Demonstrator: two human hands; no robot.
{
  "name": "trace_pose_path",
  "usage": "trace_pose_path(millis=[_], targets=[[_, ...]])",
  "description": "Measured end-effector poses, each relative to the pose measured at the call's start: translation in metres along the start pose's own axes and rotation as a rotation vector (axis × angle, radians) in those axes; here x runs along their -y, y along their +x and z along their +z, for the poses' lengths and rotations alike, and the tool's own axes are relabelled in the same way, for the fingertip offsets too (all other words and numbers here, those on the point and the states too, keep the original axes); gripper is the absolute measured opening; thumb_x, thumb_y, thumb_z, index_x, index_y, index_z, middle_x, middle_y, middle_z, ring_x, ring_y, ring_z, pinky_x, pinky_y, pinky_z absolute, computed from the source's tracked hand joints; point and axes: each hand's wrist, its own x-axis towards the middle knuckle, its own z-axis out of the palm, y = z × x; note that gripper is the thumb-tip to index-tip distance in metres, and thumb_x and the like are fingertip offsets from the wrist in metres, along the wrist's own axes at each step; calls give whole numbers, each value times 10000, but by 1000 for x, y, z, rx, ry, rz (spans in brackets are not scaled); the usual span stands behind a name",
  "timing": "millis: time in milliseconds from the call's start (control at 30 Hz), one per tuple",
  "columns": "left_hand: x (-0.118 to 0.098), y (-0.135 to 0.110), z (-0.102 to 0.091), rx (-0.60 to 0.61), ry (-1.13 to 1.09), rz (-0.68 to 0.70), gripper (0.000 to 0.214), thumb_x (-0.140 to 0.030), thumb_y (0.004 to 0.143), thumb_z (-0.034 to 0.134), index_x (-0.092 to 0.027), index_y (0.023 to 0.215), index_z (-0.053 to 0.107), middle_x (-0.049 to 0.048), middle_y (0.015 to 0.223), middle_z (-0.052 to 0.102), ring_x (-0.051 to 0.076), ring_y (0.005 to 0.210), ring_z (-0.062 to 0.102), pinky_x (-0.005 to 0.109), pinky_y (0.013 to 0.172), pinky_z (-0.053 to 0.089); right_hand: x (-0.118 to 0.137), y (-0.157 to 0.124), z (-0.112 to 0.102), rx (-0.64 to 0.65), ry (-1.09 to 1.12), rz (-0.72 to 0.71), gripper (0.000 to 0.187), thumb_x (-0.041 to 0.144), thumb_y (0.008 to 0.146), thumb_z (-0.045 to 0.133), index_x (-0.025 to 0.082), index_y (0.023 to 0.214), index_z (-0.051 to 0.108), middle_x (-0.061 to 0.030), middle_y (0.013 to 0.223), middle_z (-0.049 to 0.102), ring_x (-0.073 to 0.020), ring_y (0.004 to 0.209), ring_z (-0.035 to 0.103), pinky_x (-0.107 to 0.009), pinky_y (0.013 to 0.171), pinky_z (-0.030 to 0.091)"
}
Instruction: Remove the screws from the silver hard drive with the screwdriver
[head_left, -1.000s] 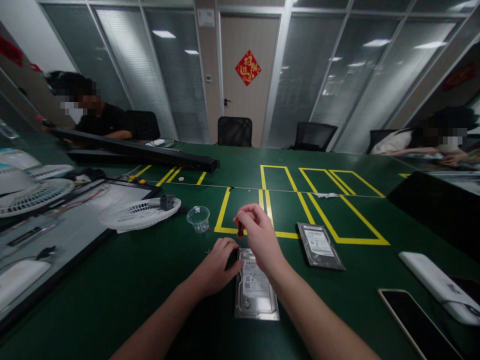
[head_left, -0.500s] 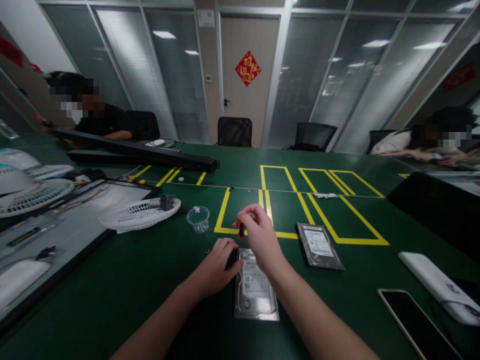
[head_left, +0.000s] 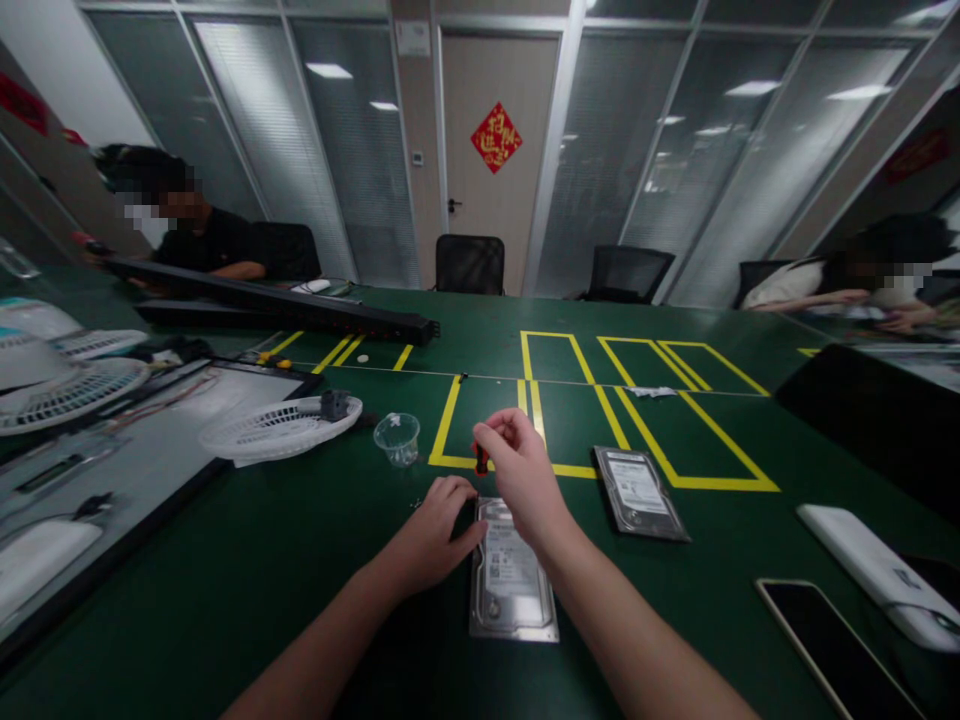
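A silver hard drive (head_left: 514, 575) with a white label lies flat in front of me. Around its upper left corner sits my left hand (head_left: 435, 530), thumb on the top face and fingers curled at the far edge. My right hand (head_left: 517, 465) is above the drive's far end, its fingers closed on the handle of a small red and black screwdriver (head_left: 481, 458). The screwdriver points down at the far left corner; its tip is hidden or too fine to see. Tiny screws (head_left: 416, 505) lie left of my left hand.
A clear plastic cup (head_left: 397, 440) stands beyond my left hand. Another hard drive (head_left: 641, 492) lies to the right. Near it are a phone (head_left: 832, 645) and a white device (head_left: 877, 575). Left are a white fan grille (head_left: 281, 430) and a large panel (head_left: 165, 440). Two people sit across the table.
My right hand keeps its place, with the screwdriver handle slightly turned in its fingers. My left hand and the hard drive stay put.
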Motion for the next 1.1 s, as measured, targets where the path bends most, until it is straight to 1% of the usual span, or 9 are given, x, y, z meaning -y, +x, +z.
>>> trace_pose_path(millis=[100, 267, 367, 533, 700, 833, 900, 1033, 1100], targets=[[1, 0, 0, -4, 1, -1, 260, -271, 984, 654, -218, 1238, 641, 108, 1309, 624, 299, 1248, 556, 502, 1114, 489, 0, 0, -1, 21, 6, -6, 244, 396, 823, 730, 236, 883, 556, 41, 712, 592, -152, 671, 545, -280, 567, 425], [4, 0, 2, -9, 1, 10, 266, -266, 983, 655, -213, 1243, 632, 114, 1301, 618, 300, 1242, 552, 506, 1109, 491, 3, -2, -2, 45, -10, -19, 179, 378, 864, 680, 233, 877, 576, 19, 737, 661, -146, 654, 518, -276, 555, 404], [4, 0, 2, -11, 4, 8, 259, -260, 981, 657, -218, 1236, 634, 107, 1293, 623, 298, 1239, 553, 501, 1104, 495, 3, -2, -1, 36, -4, -15, 182, 376, 852, 693, 232, 880, 585, 27, 718, 635, -148, 663, 531, -276, 565, 412], [2, 0, 1, -3, 5, 12, 258, -258, 985, 654, -224, 1241, 636, 105, 1296, 624, 294, 1238, 560, 493, 1100, 500, 1, 0, 0, -14, 3, -13, 248, 401, 816, 741, 232, 888, 574, 32, 738, 610, -155, 683, 563, -286, 586, 438], [3, 0, 2, -18, 7, 25, 264, -252, 981, 660, -220, 1242, 637, 107, 1288, 628, 294, 1233, 562, 494, 1105, 498, 1, -1, -1, 30, 7, -16, 196, 389, 848, 699, 238, 865, 576, 26, 723, 632, -159, 677, 552, -285, 578, 422], [4, 0, 3, -23, 7, 27, 261, -259, 979, 665, -223, 1236, 639, 107, 1288, 628, 296, 1233, 564, 495, 1102, 502, 3, -2, -2, 46, -8, -26, 161, 387, 870, 660, 242, 873, 590, 11, 756, 676, -166, 690, 544, -284, 571, 417], [4, -1, 3, -22, 5, 30, 266, -261, 981, 663, -218, 1241, 632, 110, 1292, 625, 295, 1228, 563, 499, 1101, 502, 3, -1, -2, 30, -8, -22, 171, 394, 858, 671, 242, 881, 596, 12, 763, 671, -166, 693, 545, -284, 573, 421], [5, -1, 2, -13, 2, 21, 256, -273, 991, 653, -211, 1238, 627, 113, 1293, 621, 293, 1225, 561, 500, 1101, 502, 2, 1, -1, -28, -26, -26, 196, 380, 818, 713, 236, 867, 590, 31, 725, 608, -157, 679, 537, -285, 587, 433], [5, -1, 2, -11, 3, 19, 256, -278, 992, 652, -214, 1239, 629, 112, 1286, 624, 293, 1223, 563, 496, 1097, 505, 1, 1, -1, -30, -22, -15, 204, 383, 820, 711, 237, 870, 578, 32, 722, 609, -162, 681, 547, -288, 585, 435]])
